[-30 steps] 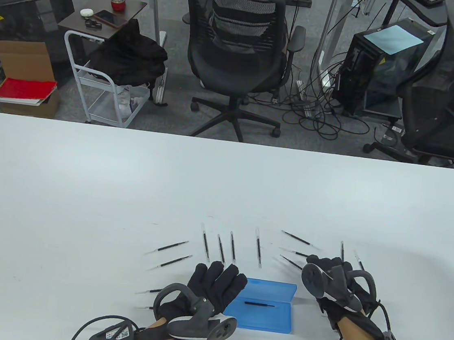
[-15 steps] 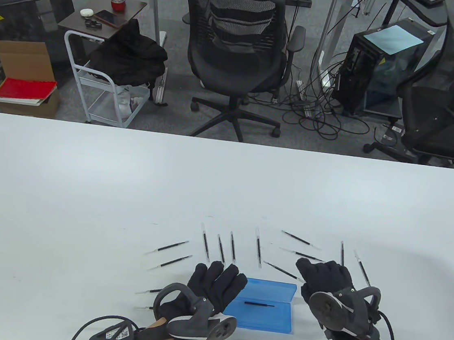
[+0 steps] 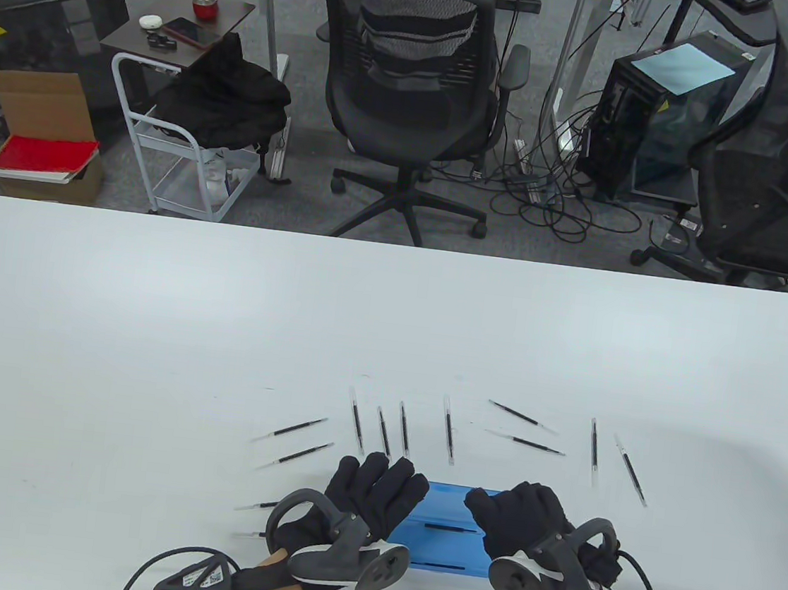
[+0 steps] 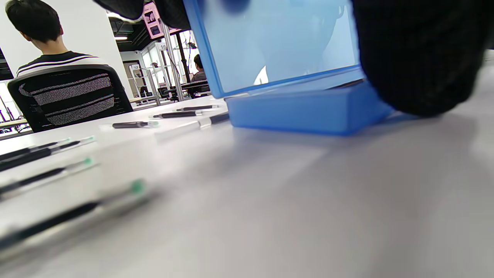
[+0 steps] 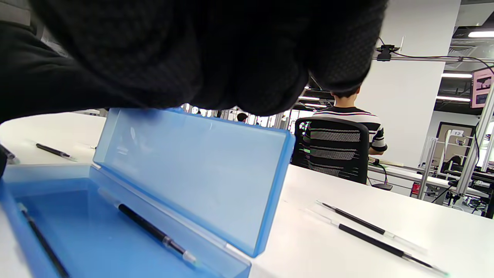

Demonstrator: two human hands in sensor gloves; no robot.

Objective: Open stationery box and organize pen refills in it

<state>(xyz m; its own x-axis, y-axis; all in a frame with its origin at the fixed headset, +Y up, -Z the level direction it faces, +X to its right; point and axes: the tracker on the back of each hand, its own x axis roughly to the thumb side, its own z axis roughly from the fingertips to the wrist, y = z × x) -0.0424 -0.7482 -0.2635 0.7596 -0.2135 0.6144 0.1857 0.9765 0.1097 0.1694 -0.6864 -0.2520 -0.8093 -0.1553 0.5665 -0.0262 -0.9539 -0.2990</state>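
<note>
Two refills lie inside the blue stationery box (image 3: 442, 528), which sits open at the near edge of the white table (image 3: 149, 324), betw. both hands: far refill (image 3: 450, 528) near the hinge side, near refill (image 3: 443, 565) close to the front wall. Right wrist view shows the same pair on the box floor, w/ the clear-blue lid (image 5: 200, 170) standing tilted back, not flat. Left hand (image 3: 371, 498) rests on the box's left end, fingers straight and spread over the lid corner, not curled round anything. Right hand (image 3: 523, 530) is over the box's right end, fingers bent downward; whether they pinch or touch anything can't be told, the glove hides the tips in both the table view and the right wrist view. Approx. a dozen loose refills are on the table in an arc beyond the box: two slanted ones (image 3: 297, 427) at left, three upright ones (image 3: 378, 430) just beyond the left hand's fingertips, a single one (image 3: 448, 429) mid, two slanted ones (image 3: 524, 429) right of that, two more (image 3: 614, 455) at far right, plus two stubs (image 3: 256, 506) showing by the left hand's tracker. Left wrist view: box base (image 4: 305, 112) on the table, lid up, refills blurred in the foreground.
</note>
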